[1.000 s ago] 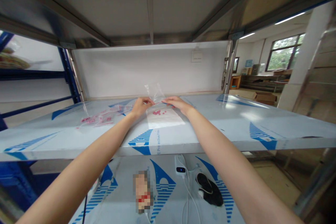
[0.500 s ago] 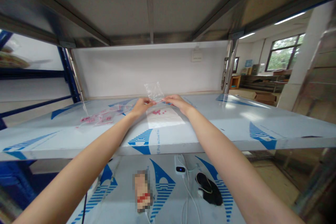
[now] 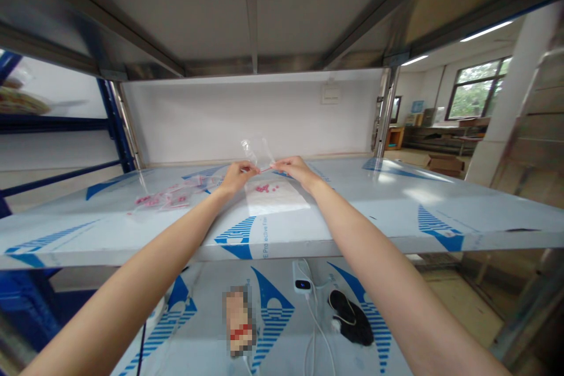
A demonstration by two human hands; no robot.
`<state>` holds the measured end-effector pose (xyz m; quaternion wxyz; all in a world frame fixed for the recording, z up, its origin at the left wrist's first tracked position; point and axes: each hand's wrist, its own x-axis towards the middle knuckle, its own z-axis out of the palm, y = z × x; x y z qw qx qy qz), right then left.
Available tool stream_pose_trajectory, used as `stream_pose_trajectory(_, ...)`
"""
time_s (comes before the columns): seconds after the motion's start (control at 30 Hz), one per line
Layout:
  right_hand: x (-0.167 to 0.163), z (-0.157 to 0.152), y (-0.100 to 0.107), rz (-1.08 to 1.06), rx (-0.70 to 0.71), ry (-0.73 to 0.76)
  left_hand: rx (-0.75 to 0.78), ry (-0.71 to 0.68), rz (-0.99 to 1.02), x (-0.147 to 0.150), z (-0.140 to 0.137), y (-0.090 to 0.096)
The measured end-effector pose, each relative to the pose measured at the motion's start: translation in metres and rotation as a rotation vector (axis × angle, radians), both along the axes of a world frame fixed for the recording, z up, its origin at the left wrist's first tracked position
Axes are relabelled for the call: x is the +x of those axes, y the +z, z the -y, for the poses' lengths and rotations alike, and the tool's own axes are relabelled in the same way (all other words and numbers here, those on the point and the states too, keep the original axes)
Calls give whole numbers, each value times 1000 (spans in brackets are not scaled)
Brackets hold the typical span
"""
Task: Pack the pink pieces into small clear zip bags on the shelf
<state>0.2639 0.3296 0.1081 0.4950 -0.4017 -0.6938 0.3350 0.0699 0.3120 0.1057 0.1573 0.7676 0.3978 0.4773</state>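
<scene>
A small clear zip bag [image 3: 261, 154] with a red line along its near edge stands up between my hands. My left hand [image 3: 238, 176] pinches the left end of that edge, and my right hand [image 3: 295, 169] pinches the right end. Just below them, several small pink pieces [image 3: 263, 188] lie on a white sheet [image 3: 279, 202]. Left of my left hand, several clear bags with pink pieces in them [image 3: 176, 198] lie in a loose pile.
The shelf top [image 3: 370, 205] is covered in blue-printed film. On the lower shelf are a white power bank [image 3: 302, 284] with cables, a black object [image 3: 352, 317] and a pixelated item [image 3: 240, 322]. Another shelf [image 3: 211, 12] hangs overhead.
The clear bag's upper part has shifted and its film looks smoother and more spread between the hands. Both hands keep their pinch, with only a slight shift.
</scene>
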Motion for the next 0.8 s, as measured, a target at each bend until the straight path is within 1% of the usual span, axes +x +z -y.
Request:
stream_pose_trajectory(0.13, -1, 1, 1, -3, -17, 25, -13, -75, 75, 1, -5, -4)
stream_pose_trajectory(0.2, -2, 1, 1, 9, -8, 36, -26, -53, 98, 1, -6, -4)
stream_pose_trajectory(0.3, -4, 1, 0, 48, 25, 60, 1, 35, 38, 0, -6, -3)
stream_pose_trajectory(0.4, -5, 3, 1, 52, 23, 79, 36, 71, -4, -1, -6, -1)
stream_pose_trajectory(0.5, -5, 5, 2, 26, -4, 72, 38, 80, 4, -1, -5, 1)
stream_pose_trajectory(0.63, -4, 6, 3, 14, 10, 73, 35, 85, 11, 0, -3, 1)
stream_pose_trajectory(0.8, -3, 2, 2, 2, 47, 106, 41, 31, 11, -2, -4, 1)
